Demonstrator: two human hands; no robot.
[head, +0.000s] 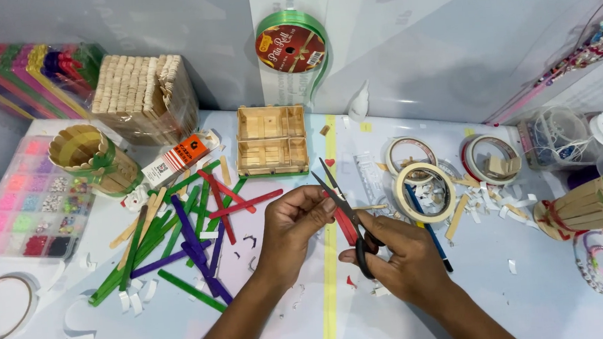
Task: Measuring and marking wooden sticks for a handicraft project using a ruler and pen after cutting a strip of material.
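Note:
My right hand (405,261) grips black-handled scissors (343,209) whose blades point up and away, slightly apart. My left hand (293,225) pinches a red craft stick (346,225) held right against the blades. Both hands hover over the white table (206,330), near a yellow tape line (331,283). To the left lies a loose pile of green, purple, red and plain craft sticks (183,234).
A small wooden stick tray (271,140) sits behind the hands. Tape rolls (425,191) lie to the right, a stick-built cup (89,157) and bead box (28,208) to the left, another stick cup (595,203) at far right. A green ribbon spool (291,47) hangs on the wall.

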